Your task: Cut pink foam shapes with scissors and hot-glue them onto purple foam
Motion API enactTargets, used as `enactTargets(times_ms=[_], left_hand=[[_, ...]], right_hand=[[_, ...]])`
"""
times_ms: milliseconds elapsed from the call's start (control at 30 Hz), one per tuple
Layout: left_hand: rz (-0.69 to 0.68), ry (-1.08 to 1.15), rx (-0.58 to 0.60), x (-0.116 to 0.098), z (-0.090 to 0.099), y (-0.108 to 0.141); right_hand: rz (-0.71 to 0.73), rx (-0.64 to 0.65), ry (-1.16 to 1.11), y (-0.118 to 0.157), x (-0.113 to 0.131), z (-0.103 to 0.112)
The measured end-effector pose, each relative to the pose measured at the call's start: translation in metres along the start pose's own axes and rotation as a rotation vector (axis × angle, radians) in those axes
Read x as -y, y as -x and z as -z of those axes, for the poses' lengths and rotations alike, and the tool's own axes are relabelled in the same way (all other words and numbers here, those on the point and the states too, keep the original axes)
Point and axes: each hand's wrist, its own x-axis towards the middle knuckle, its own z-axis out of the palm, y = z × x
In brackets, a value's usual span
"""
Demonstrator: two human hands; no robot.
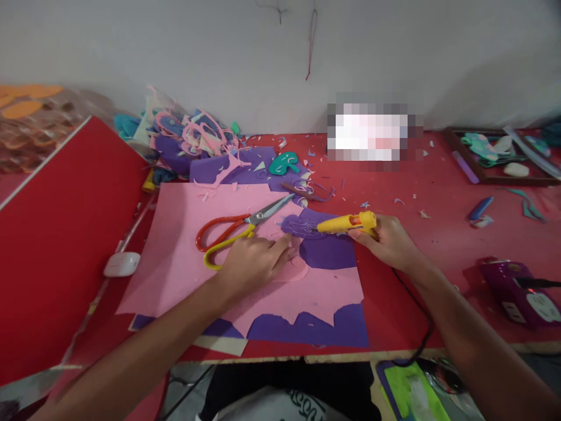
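My right hand grips a yellow glue gun, its nozzle pointing left over a purple cut-out. Shiny lines, like glue, run across that piece. My left hand is closed, with its fingertips at the cut-out's lower left edge; part of the grip is hidden. Just right of these fingers lies a pink cut-out. Scissors with one red and one yellow handle rest open beside my left hand, on a large pink sheet. A purple sheet shows at the right.
Behind the sheets are a heap of coloured scraps and a teal cut-out. A red board leans at left. To the right stand a purple power outlet box and a brown-framed tray. The glue gun's black cord hangs over the table edge.
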Motion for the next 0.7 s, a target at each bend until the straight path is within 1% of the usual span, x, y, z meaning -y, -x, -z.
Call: enactTargets(times_ms=[267,367,433,533,600,700], left_hand=[[-0.012,-0.015,0.006,0.001,0.0,0.0],[-0.005,-0.006,0.008,0.0,0.001,-0.001],[0.005,-0.005,0.0,0.0,0.001,-0.001],[0.008,-0.004,-0.007,0.0,0.001,-0.001],[0.005,-0.005,-0.01,0.0,0.0,-0.001],[0.005,-0.013,-0.018,0.0,0.001,-0.001]], right_hand=[[0.0,-0.05,0.032,-0.002,0.003,0.005],[-0.018,-0.065,0.024,0.0,0.0,0.006],[-0.061,-0.092,-0.017,0.003,-0.006,0.006],[-0.124,-0.121,-0.145,0.007,-0.011,0.006],[-0.138,-0.123,-0.214,0.007,-0.011,0.007],[-0.136,-0.094,-0.255,0.004,-0.004,0.007]])
